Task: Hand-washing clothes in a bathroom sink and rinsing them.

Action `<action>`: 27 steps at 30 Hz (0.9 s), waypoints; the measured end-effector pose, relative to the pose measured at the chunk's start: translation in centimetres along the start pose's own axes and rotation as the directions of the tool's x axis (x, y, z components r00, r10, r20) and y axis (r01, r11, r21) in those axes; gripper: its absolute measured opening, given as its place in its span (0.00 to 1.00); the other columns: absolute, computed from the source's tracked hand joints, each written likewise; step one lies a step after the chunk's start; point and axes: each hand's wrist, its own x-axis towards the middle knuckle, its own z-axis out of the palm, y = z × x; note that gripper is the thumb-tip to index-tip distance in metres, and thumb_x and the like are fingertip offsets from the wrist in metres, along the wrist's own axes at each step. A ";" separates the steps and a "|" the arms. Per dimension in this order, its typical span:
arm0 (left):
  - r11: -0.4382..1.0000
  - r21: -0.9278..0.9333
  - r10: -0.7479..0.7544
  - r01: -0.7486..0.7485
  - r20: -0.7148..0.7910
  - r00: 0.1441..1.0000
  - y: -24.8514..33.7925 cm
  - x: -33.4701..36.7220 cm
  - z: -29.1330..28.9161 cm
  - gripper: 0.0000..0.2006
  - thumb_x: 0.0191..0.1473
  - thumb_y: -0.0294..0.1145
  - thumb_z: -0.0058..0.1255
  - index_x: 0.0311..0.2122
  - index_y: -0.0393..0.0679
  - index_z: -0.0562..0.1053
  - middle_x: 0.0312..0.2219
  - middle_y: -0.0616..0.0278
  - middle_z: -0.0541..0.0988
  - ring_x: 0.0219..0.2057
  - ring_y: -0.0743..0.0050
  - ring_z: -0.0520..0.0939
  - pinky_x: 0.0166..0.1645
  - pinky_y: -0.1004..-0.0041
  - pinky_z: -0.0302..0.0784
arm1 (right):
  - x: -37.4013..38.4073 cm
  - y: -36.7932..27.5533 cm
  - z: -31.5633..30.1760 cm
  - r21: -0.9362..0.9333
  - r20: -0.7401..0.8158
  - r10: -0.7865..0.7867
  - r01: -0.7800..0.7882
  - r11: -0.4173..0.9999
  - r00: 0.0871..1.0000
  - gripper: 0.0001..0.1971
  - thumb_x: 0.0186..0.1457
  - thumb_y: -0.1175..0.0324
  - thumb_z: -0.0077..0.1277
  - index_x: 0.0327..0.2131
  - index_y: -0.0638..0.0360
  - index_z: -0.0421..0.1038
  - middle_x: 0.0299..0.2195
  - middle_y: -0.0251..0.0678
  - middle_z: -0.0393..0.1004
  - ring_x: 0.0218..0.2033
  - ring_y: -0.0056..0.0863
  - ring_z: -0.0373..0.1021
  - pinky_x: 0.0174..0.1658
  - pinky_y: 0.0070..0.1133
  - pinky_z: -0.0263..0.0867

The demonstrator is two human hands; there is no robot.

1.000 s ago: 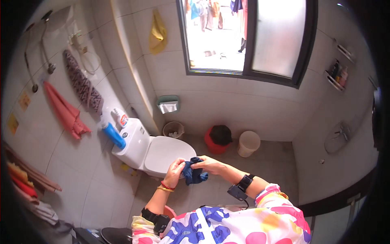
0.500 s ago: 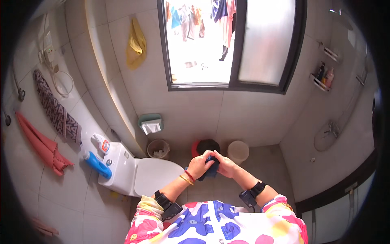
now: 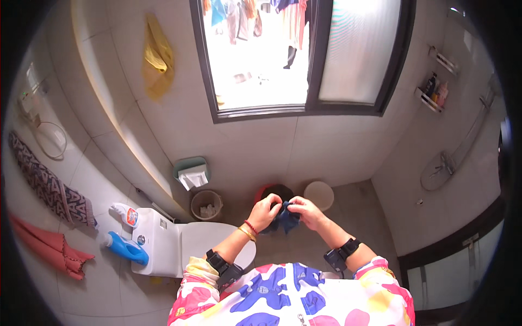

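A dark blue cloth (image 3: 283, 219) hangs bunched between both my hands in front of my chest. My left hand (image 3: 266, 210) grips its left side, with bracelets on the wrist. My right hand (image 3: 306, 211) pinches its top right edge. Both forearms wear black bands. The cloth is held above the floor, just right of a white toilet (image 3: 187, 247) with its lid down.
A blue bottle (image 3: 124, 248) and a white spray bottle (image 3: 126, 213) rest on the toilet tank. Beyond stand a small waste bin (image 3: 206, 204), a red bucket (image 3: 265, 191) and a white bucket (image 3: 319, 194). Towels hang on the left wall; a window fills the far wall.
The view has swung right and upward, so the toilet sits further left. My hands have shifted to the middle and keep working the blue cloth between them.
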 end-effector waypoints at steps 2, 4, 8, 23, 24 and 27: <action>0.993 -0.093 -0.063 0.068 0.058 0.996 -1.0 1.1 0.1 0.11 0.46 0.35 0.48 0.32 0.39 0.68 0.25 0.59 0.73 0.27 0.70 0.74 0.32 0.74 0.68 | 1.1 -0.8 -0.5 -0.033 -0.075 -0.002 -0.001 0.999 0.997 0.07 0.44 0.68 0.51 0.28 0.54 0.64 0.24 0.24 0.65 0.25 0.12 0.62 0.24 0.12 0.57; 0.995 -0.063 -0.067 0.071 0.065 0.996 -1.4 2.0 0.5 0.12 0.46 0.37 0.49 0.32 0.40 0.68 0.26 0.58 0.73 0.28 0.69 0.74 0.33 0.74 0.68 | 2.3 -0.5 -1.3 -0.004 -0.083 -0.015 0.015 1.000 0.996 0.07 0.45 0.67 0.51 0.27 0.52 0.63 0.23 0.23 0.64 0.23 0.11 0.60 0.22 0.11 0.53; 0.994 0.070 -0.094 0.090 0.055 0.994 -1.4 3.5 0.6 0.11 0.45 0.38 0.49 0.31 0.42 0.69 0.25 0.56 0.72 0.30 0.64 0.73 0.35 0.72 0.67 | 4.2 -2.4 -1.3 0.034 -0.010 0.013 -0.012 0.999 1.000 0.06 0.47 0.66 0.50 0.26 0.51 0.63 0.23 0.22 0.64 0.25 0.11 0.60 0.26 0.11 0.54; 0.984 0.153 -0.066 0.087 -0.135 0.989 -2.3 8.4 2.4 0.10 0.41 0.33 0.51 0.31 0.42 0.73 0.22 0.59 0.71 0.26 0.66 0.73 0.32 0.73 0.68 | 7.8 -7.0 -6.9 -0.112 0.073 -0.181 0.188 0.976 0.981 0.06 0.46 0.69 0.50 0.24 0.56 0.64 0.21 0.23 0.64 0.23 0.11 0.59 0.26 0.11 0.56; 0.983 0.152 -0.082 0.102 -0.129 0.988 -2.2 8.7 2.2 0.10 0.42 0.32 0.51 0.32 0.43 0.73 0.22 0.59 0.71 0.26 0.66 0.73 0.32 0.73 0.68 | 7.8 -7.4 -7.6 -0.215 0.054 -0.199 0.206 0.955 0.978 0.07 0.45 0.68 0.51 0.23 0.58 0.64 0.20 0.23 0.64 0.22 0.10 0.59 0.25 0.11 0.56; 0.983 0.155 -0.079 0.102 -0.146 0.986 -1.5 9.9 2.2 0.09 0.43 0.31 0.50 0.33 0.44 0.73 0.22 0.60 0.70 0.25 0.68 0.73 0.31 0.74 0.68 | 8.0 -8.2 -9.0 -0.343 0.058 -0.225 0.231 0.910 0.973 0.08 0.45 0.67 0.51 0.21 0.59 0.65 0.18 0.22 0.63 0.21 0.10 0.57 0.24 0.12 0.55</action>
